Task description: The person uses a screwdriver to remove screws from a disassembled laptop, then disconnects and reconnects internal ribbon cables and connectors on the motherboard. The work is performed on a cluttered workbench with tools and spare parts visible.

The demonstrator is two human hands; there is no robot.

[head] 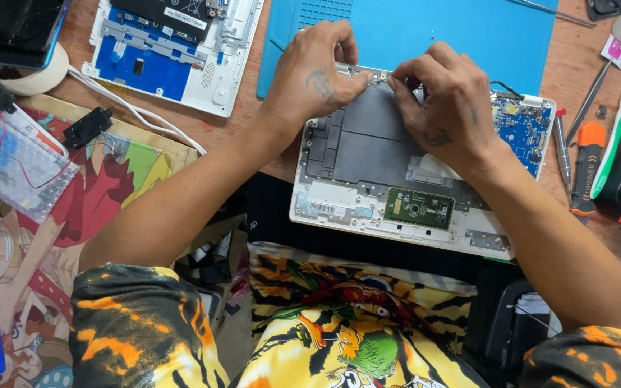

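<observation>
An opened white laptop chassis [339, 210] lies in front of me, showing a dark grey battery [368, 140], a green touchpad board [420, 207] and a blue circuit board [522, 129] at its right. My left hand [318, 72] and my right hand [447, 100] meet at the chassis's far edge. Their fingertips pinch at a small part there; what sits between them is too small to tell.
A blue work mat [440, 32] lies behind the laptop. A second opened white laptop base [174, 50] sits at the far left. Screwdrivers [562, 154], an orange-handled tool [585, 169] and a white-green toothbrush [612, 136] lie at the right. Bubble wrap [16, 162] at left.
</observation>
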